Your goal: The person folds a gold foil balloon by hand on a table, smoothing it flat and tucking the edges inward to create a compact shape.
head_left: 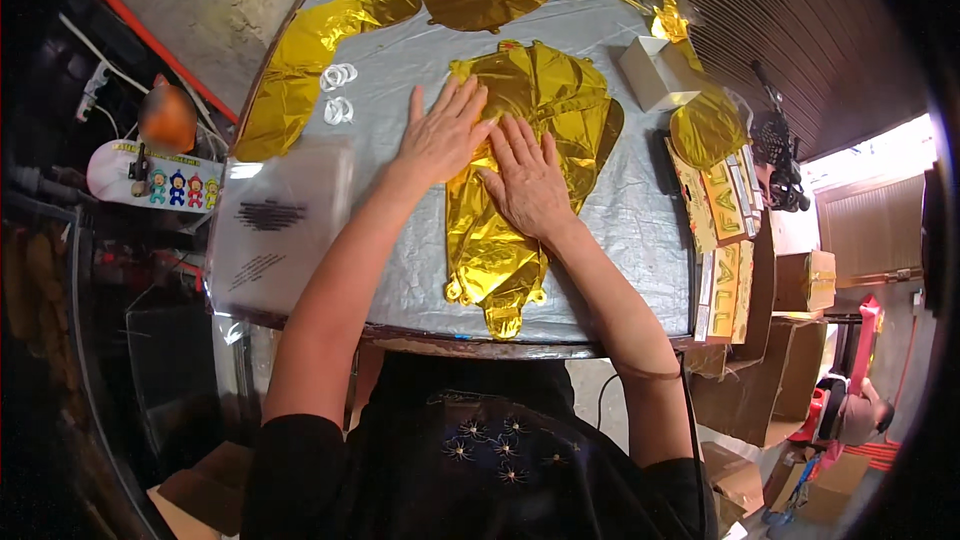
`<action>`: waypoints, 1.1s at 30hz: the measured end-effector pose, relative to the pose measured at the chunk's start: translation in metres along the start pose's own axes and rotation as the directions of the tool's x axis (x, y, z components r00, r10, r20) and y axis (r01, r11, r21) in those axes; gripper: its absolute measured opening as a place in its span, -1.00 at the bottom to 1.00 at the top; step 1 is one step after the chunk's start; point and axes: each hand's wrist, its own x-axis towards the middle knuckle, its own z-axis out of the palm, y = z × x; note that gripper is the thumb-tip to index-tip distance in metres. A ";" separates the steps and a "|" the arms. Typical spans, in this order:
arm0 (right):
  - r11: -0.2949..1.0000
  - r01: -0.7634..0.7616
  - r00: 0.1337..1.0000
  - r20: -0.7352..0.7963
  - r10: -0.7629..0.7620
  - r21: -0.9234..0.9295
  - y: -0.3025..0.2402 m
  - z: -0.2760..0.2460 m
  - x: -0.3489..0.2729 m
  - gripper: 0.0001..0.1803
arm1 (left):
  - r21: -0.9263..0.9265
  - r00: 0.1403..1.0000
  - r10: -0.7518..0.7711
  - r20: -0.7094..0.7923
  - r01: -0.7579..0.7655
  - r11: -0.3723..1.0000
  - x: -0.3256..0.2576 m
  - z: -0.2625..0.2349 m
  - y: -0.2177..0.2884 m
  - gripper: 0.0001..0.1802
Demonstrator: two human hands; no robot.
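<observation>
A shiny gold foil balloon [485,240], uninflated, lies in the middle of the table, with creases and small tabs along its edges. My left hand [438,135] rests flat on its upper left part, fingers stretched out. Slightly lower and to the right, my right hand [530,183] presses flat on the foil with its fingers spread. The two hands are close together, and neither grips anything. Part of the foil is hidden beneath them.
Gold foil [285,75] lies at the left, more gold foil [490,0] at the back. White ribbon coils [338,110] and clear plastic bags [285,230] are left. Right are an open pale box [660,75], printed packages [722,205] and cardboard cartons [745,390]. Another person [862,418] is far right.
</observation>
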 end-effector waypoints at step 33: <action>0.995 -0.104 0.992 0.068 0.104 -0.010 0.013 -0.014 -0.028 -0.25 | -0.259 0.996 0.071 -0.045 -0.080 0.962 0.010 0.016 0.035 -0.30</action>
